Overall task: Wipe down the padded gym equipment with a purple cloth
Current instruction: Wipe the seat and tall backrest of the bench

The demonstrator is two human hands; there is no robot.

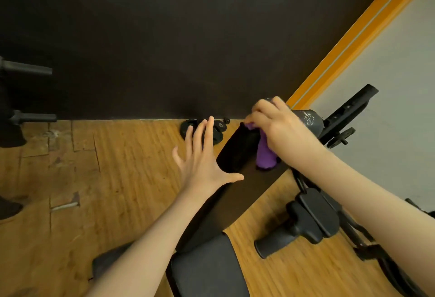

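Right hand (275, 127) has its fingers curled round the bunched purple cloth (265, 155), pressing it on the far end of the black bench pad (237, 179). Left hand (202, 157), fingers spread and holding nothing, seems to brace the pad's left edge. Soft and light, the cloth should wad easily in a full-palm grip; the pad looks firm.

This was a gym room: a black padded bench (237, 179) stood on worn wood-look flooring (94, 179), dark bar pegs (30, 68) jutted in at the left, and a foam-gripped handle (277, 242) sat beside the bench frame.
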